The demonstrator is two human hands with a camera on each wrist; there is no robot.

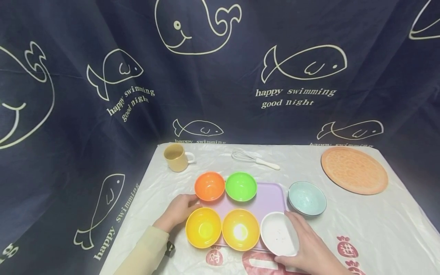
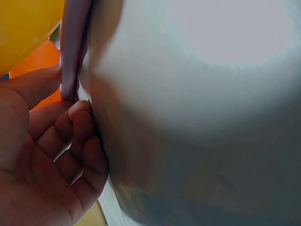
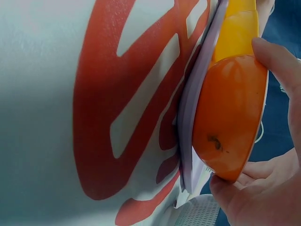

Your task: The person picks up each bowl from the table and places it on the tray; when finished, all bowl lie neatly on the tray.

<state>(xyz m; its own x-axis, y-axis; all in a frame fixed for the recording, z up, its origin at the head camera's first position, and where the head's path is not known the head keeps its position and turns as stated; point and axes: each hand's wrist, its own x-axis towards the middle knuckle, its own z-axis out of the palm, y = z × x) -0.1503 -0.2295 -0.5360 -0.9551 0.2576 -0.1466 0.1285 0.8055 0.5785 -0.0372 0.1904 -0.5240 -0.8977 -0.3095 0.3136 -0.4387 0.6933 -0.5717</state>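
Note:
A lilac tray (image 1: 271, 196) lies on the table under several bowls. My left hand (image 1: 179, 211) is at its left edge, between the orange bowl (image 1: 209, 186) and a yellow bowl (image 1: 203, 228); in the left wrist view, thumb and forefinger pinch the tray rim (image 2: 74, 42). With thumb and fingers on opposite sides, my right hand (image 1: 311, 246) grips a white-lined bowl (image 1: 278, 233) at the tray's front right. From the right wrist, that bowl's outside (image 3: 230, 113) looks orange. Another yellow bowl (image 1: 240, 230) and a green bowl (image 1: 241, 186) also sit on the tray.
A pale blue bowl (image 1: 307, 198) stands just right of the tray. Behind are a tan mug (image 1: 177, 160) and a whisk (image 1: 256, 158). An orange-brown round board (image 1: 355, 170) lies at the back right. A dark curtain (image 1: 220, 84) hangs behind the table.

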